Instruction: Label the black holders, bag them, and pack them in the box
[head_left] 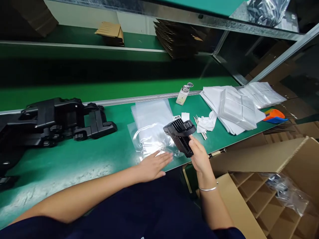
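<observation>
My right hand (pixel 200 156) grips a black plastic part (pixel 179 134) with a ribbed, rounded head, held up over the front of the green bench. Its exact kind I cannot tell. My left hand (pixel 155 166) lies flat with fingers stretched out, at the near edge of a stack of clear plastic bags (pixel 156 124). Beyond the black part, a small white label (pixel 185 117) rests on the bench. Beside it are a crumpled white cloth (pixel 207 122) and thin pen-like tools (pixel 203 134), partly covered by the cloth.
Several black plastic parts (pixel 53 119) crowd the bench's left. A small bottle (pixel 182 95) with its lid raised stands at the back. Packed clear bags (pixel 236 106) and an orange-blue tape dispenser (pixel 275 115) lie right. A divided cardboard box (pixel 264 196) stands below, right. A metal shelf beam (pixel 174 13) crosses overhead.
</observation>
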Tool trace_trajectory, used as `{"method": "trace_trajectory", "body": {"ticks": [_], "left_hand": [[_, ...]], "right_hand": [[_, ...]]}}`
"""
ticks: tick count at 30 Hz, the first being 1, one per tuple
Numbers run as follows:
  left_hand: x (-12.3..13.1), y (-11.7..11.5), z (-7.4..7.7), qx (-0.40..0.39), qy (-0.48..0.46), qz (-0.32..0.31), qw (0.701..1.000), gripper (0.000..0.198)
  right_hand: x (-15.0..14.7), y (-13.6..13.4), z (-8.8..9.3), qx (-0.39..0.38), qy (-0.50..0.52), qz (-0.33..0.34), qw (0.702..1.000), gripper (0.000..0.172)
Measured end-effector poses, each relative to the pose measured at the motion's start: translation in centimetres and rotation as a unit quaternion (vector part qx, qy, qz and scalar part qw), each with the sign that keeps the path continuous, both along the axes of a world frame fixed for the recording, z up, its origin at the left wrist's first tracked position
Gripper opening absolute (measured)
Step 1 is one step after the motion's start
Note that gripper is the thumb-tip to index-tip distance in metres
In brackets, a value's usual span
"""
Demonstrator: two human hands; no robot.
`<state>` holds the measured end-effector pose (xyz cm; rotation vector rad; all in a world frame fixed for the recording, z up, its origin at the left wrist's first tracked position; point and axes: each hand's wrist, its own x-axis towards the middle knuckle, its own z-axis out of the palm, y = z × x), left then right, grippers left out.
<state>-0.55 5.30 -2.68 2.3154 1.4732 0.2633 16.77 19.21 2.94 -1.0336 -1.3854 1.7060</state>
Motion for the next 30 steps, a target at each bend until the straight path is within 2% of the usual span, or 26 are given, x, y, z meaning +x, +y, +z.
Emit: {"method": "trace_trajectory", "body": {"ticks": [2, 6, 9, 13, 16, 20, 23, 30], "left_hand": [[-0.8, -0.7, 0.2, -0.01, -0.004, -0.004, 1.0, 0.063], [-1.8, 0.8, 0.7, -0.009, 0.023, 0.08, 0.997, 0.063], [-1.6, 1.1, 0.6, 0.022, 0.018, 0.117, 0.993, 0.058], [-1.4, 0.2, 0.7, 0.042, 0.008, 0.187, 0.981, 0.027], [-2.5, 0.3, 2.0, 0.047, 0.015, 0.214, 0.976, 0.021], [-4.7, 1.0, 4.6, 0.109, 0.056, 0.286, 0.95, 0.027], [-5.5, 1.2, 5.8, 0.123, 0.052, 0.321, 0.938, 0.025], [-5.2, 0.3, 6.4, 0.088, -0.029, 0.348, 0.933, 0.018]], "right_hand": [[0.0, -0.1, 0.1, 0.002, 0.002, 0.01, 1.0, 0.058], [-0.3, -0.5, 0.2, 0.014, 0.003, 0.006, 1.0, 0.058], [-0.3, -1.0, 0.1, 0.034, -0.002, 0.025, 0.999, 0.055], [0.7, -0.9, -0.5, 0.127, 0.014, 0.093, 0.987, 0.041], [2.2, -0.6, -1.5, 0.231, 0.041, 0.132, 0.963, 0.035], [4.0, -0.3, -2.9, 0.325, 0.018, 0.2, 0.924, 0.043], [4.4, -0.6, -3.6, 0.337, -0.031, 0.214, 0.916, 0.052], [3.9, -0.7, -4.3, 0.273, -0.026, 0.255, 0.927, 0.045]]}}
